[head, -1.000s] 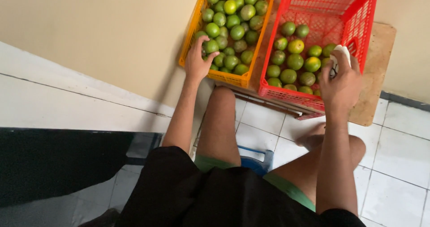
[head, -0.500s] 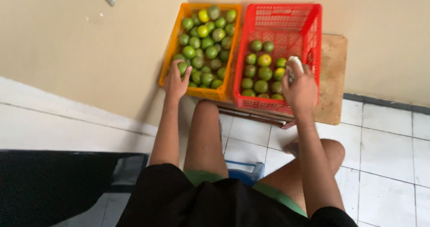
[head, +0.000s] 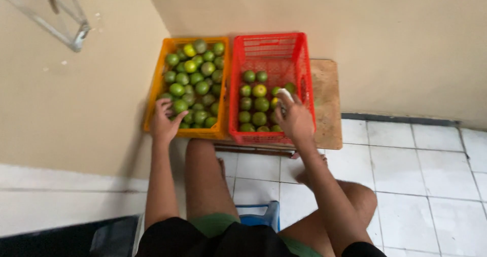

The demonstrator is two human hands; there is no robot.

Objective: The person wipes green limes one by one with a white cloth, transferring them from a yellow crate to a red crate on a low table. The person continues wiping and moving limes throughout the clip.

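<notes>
An orange crate (head: 153,97) full of green limes stands beside a red crate (head: 267,45) about half full of limes. Both rest on a low wooden board (head: 325,97) against the wall. My left hand (head: 165,119) reaches over the orange crate's near left corner, its fingers curled around a green lime (head: 179,106). Over the red crate's near right side, my right hand (head: 295,119) is closed on a small white object (head: 284,94). What that object is cannot be told.
Beige walls meet in a corner behind the crates. My bare knees are just in front of the board, over a white tiled floor (head: 421,165). A blue stool edge (head: 261,217) shows between my legs. A metal bracket (head: 71,31) hangs on the left wall.
The view has pulled back, so both crates now show whole and higher in frame. My left hand stays at the orange crate. My right hand stays over the red crate with the white object.
</notes>
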